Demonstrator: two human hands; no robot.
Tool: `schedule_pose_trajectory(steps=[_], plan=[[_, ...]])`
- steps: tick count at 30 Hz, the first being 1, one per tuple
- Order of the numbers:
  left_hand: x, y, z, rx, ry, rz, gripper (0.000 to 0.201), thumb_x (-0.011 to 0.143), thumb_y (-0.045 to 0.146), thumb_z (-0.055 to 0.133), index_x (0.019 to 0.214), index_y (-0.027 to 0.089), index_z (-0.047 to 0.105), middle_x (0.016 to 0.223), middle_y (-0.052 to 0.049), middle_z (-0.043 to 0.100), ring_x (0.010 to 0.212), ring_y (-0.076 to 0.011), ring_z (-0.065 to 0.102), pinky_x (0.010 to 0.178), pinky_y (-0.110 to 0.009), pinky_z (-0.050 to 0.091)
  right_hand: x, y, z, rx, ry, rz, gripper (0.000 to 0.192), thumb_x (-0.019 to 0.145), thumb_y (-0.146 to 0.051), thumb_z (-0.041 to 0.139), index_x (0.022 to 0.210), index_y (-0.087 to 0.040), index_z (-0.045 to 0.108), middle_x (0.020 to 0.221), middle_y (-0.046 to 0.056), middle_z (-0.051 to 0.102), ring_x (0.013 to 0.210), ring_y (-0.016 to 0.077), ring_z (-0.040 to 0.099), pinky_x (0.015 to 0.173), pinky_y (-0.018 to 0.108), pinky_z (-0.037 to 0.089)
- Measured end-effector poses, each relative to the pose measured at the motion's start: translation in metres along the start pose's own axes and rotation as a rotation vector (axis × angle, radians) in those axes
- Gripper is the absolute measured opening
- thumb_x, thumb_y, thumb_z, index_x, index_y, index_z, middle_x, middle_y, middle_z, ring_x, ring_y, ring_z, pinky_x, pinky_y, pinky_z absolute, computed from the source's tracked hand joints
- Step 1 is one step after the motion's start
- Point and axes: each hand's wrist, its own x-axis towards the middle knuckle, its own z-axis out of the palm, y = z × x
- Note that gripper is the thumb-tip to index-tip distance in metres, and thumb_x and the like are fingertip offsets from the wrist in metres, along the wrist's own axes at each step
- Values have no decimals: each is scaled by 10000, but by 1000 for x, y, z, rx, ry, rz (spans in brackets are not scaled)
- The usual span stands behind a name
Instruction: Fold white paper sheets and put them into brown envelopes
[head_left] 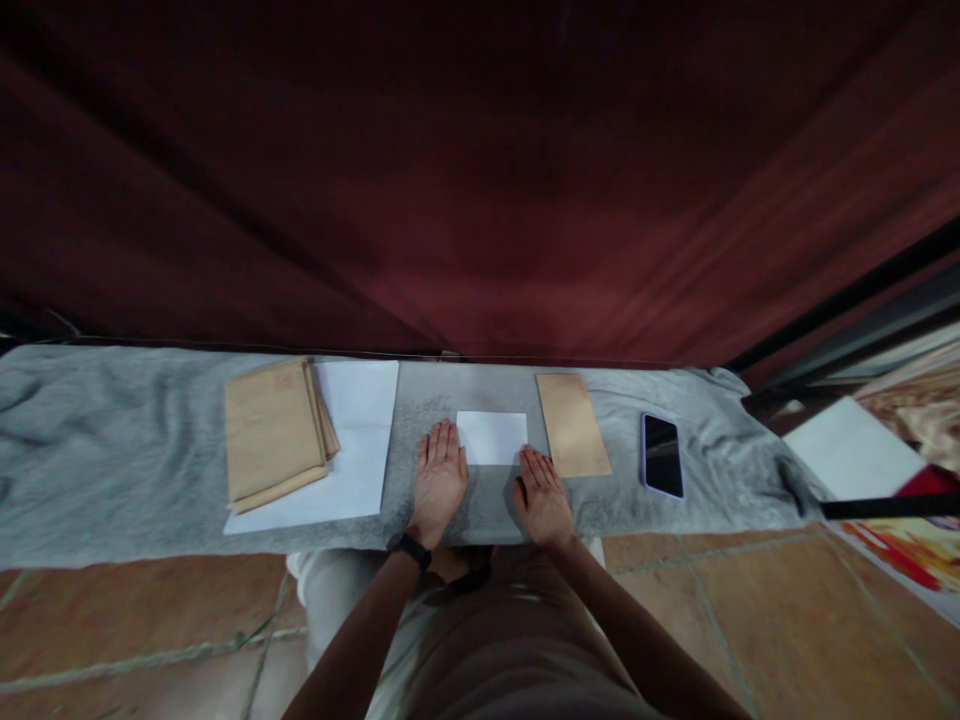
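A white folded sheet of paper [492, 438] lies flat on the grey cloth in front of me. My left hand [440, 478] rests palm up at its left edge, fingers stretched out and holding nothing. At the paper's lower right corner, my right hand [544, 492] lies palm down with its fingers extended and the thumb apart. Just right of that hand is a single brown envelope [574, 425], lying flat. To the left, a stack of brown envelopes [274, 430] sits on large white sheets [360, 440].
A grey cloth [112, 450] covers the narrow table, wrinkled toward both ends. A smartphone [663, 456] lies to the right. Behind the table hangs a dark red curtain [480, 200]. White paper and printed material [855, 450] show at the far right, above a tiled floor [750, 600].
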Motion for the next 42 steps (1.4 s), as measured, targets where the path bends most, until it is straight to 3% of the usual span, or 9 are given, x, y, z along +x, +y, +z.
schedule_pose_trajectory(steps=[17, 23, 26, 30, 35, 42], plan=[[-1, 1, 3, 22, -16, -28, 543, 1046, 249, 279, 1525, 40, 423, 1617, -185, 412, 1544, -279, 310, 1269, -504, 259, -2, 1, -3, 27, 27, -36, 505, 1013, -187, 399, 1501, -96, 491, 1523, 163, 542, 1439, 279, 476, 1203, 505, 388], [-3, 1, 6, 38, -8, -31, 527, 1051, 247, 299, 1523, 45, 418, 1619, -181, 412, 1538, -265, 323, 1279, -488, 253, -14, 7, -10, 44, 79, -239, 544, 1018, -164, 411, 1562, -152, 406, 1502, 128, 574, 1398, 233, 521, 1206, 477, 379], [-5, 0, 9, 54, 16, -47, 520, 1046, 231, 298, 1528, 71, 409, 1611, -161, 433, 1534, -250, 334, 1270, -491, 280, -26, 12, -17, 4, 27, -443, 592, 1021, -268, 490, 1591, -177, 360, 1527, 100, 554, 1422, 234, 494, 1243, 478, 310], [-7, -1, 14, 46, 30, -44, 538, 1040, 246, 323, 1554, 94, 368, 1625, -152, 413, 1538, -243, 327, 1267, -499, 289, -33, 18, -22, -92, -66, -598, 670, 979, -384, 562, 1592, -187, 374, 1585, 72, 483, 1468, 232, 436, 1269, 431, 240], [-9, -2, 21, 35, 35, -45, 555, 1035, 244, 338, 1569, 89, 344, 1633, -164, 391, 1547, -251, 304, 1257, -514, 304, -31, 21, -17, -169, -70, -643, 795, 837, -206, 556, 1605, -172, 351, 1604, 57, 446, 1524, 226, 345, 1282, 424, 200], [-10, -2, 24, 88, 22, -44, 559, 1010, 188, 337, 1559, 91, 373, 1632, -156, 398, 1547, -260, 302, 1257, -517, 303, -32, 22, -10, -211, -30, -674, 843, 782, -204, 564, 1599, -169, 361, 1605, 53, 445, 1547, 232, 295, 1295, 445, 177]])
